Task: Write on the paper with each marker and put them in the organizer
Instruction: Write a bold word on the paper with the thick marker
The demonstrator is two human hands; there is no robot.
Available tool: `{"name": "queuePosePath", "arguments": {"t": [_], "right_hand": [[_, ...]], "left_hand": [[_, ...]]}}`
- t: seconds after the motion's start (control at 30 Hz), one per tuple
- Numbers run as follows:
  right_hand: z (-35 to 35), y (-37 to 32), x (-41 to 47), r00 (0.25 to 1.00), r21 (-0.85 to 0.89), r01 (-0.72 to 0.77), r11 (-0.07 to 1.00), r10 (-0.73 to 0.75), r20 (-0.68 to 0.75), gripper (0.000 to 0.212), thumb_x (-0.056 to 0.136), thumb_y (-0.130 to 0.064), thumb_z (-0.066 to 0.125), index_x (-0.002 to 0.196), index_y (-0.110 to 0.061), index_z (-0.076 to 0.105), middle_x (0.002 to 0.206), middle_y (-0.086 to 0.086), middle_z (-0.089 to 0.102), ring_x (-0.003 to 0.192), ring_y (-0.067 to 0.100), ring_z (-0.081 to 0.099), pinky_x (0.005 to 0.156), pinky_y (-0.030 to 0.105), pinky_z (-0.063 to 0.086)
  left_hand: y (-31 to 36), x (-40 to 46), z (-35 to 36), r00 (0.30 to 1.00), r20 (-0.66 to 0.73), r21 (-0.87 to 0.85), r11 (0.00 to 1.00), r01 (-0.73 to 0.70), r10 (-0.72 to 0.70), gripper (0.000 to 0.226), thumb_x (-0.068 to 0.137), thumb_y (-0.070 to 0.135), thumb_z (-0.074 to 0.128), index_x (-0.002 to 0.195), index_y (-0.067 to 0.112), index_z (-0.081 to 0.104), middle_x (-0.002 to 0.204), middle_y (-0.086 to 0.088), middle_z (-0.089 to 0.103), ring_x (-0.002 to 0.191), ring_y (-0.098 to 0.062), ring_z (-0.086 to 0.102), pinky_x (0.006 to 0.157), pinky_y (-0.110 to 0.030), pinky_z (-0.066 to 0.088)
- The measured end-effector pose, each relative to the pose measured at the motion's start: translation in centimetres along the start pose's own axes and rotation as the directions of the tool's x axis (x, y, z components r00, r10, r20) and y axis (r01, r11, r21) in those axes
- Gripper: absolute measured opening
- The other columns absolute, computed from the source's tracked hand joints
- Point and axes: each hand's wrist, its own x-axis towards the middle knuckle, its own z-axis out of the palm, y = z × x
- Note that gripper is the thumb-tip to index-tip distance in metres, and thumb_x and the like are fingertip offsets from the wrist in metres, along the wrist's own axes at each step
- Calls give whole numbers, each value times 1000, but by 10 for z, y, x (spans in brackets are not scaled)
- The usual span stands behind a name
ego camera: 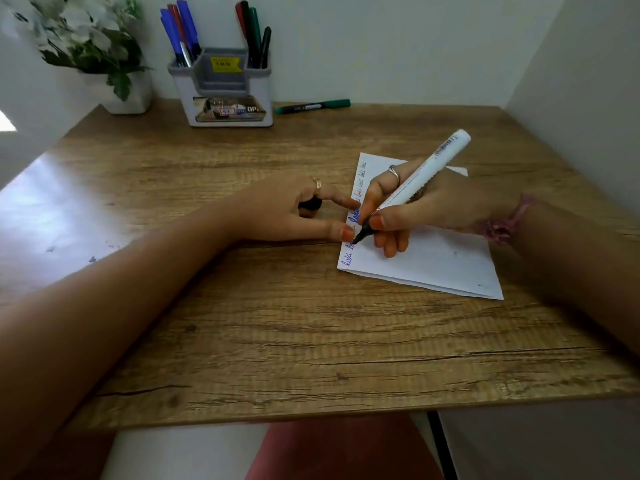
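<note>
- A wooden desk (277, 323) stands in a white-walled corner, with walls closing in at 9 and 3 o'clock.
- At 12 o'clock, against the back wall, sits a grey-and-white organizer (228, 95). Blue and red markers (180, 32) stand in its left compartment, dark and green ones (256, 32) in its right.
- Just beside the organizer, toward 1 o'clock, a green marker (311, 106) lies flat on the desk.
- At 10 o'clock a white pot of white flowers (90, 46) stands near the organizer.
- A folded sheet of paper (433, 265) lies at 3 o'clock from the desk's middle, with short blue and red words written along its left edge.
- The right hand (415, 209) grasps a white-barrelled marker (419, 181) between thumb and fingers; its black tip touches the paper's left edge and its barrel tilts up toward 1 o'clock.
- The left hand (298, 213) rests on the desk, index finger and thumb stretched to the paper's left edge, the other fingers curled round a small black cap (310, 204).
</note>
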Motion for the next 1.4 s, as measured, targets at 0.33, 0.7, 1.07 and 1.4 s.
{"name": "queuePosePath", "arguments": {"t": [0.33,0.7,1.07,1.4], "right_hand": [[7,14,4,983,-125,176,976,-167,79,27,70,-11,64,89,8,63,72,37,57,58,23,57,59,19,50],[14,26,5,962,-159,261,952,-271,-45,23,73,-10,55,78,12,54,56,11,56,47,5,51,48,15,42],[16,27,5,952,-225,298,927,-305,5,22,73,-12,58,74,10,56,66,16,58,61,9,54,60,15,43],[20,27,7,943,-275,306,911,-330,-42,22,74,-13,58,75,9,57,73,31,59,66,41,55,60,35,48]], "left_hand": [[-3,4,1,999,37,64,998,16,-18,48,68,76,52,110,56,40,72,15,50,67,-5,48,56,-25,30],[2,2,-2,989,104,33,994,101,-104,59,56,71,50,111,55,35,83,14,48,75,-4,47,59,-21,32],[3,2,-2,988,115,18,995,97,-98,61,55,70,50,112,52,38,81,6,52,73,-9,49,58,-24,34],[2,1,0,992,89,-9,996,91,-89,63,53,71,52,112,54,39,74,10,50,69,-7,49,57,-22,31]]}}
